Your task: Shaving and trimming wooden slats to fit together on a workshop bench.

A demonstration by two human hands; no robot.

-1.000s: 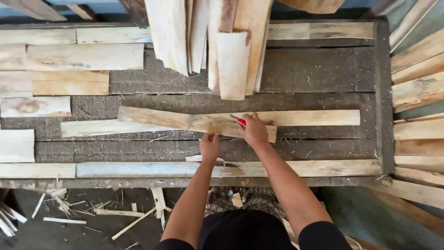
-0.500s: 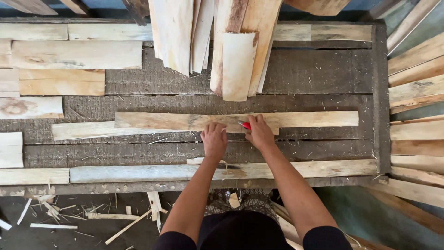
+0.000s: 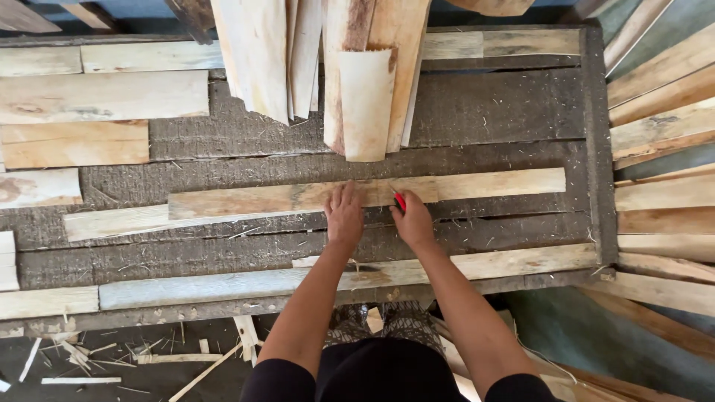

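My left hand (image 3: 344,216) lies flat, fingers together, on a long thin wood strip (image 3: 246,201) that runs across the dark work table (image 3: 491,119). My right hand (image 3: 412,221) rests beside it on the same strip, closed on a small red tool (image 3: 400,200) whose tip touches the wood. A second strip (image 3: 491,184) overlaps the first and runs on to the right.
Stacked veneer slats (image 3: 365,74) lean over the table's far edge. More strips lie at the left (image 3: 97,97) and in a pile at the right (image 3: 663,149). A long plank (image 3: 223,284) lies along the near edge. Wood scraps (image 3: 112,357) litter the floor.
The tilted strip has been turned and laid level along the table. Both hands moved slightly up and now press on it side by side.
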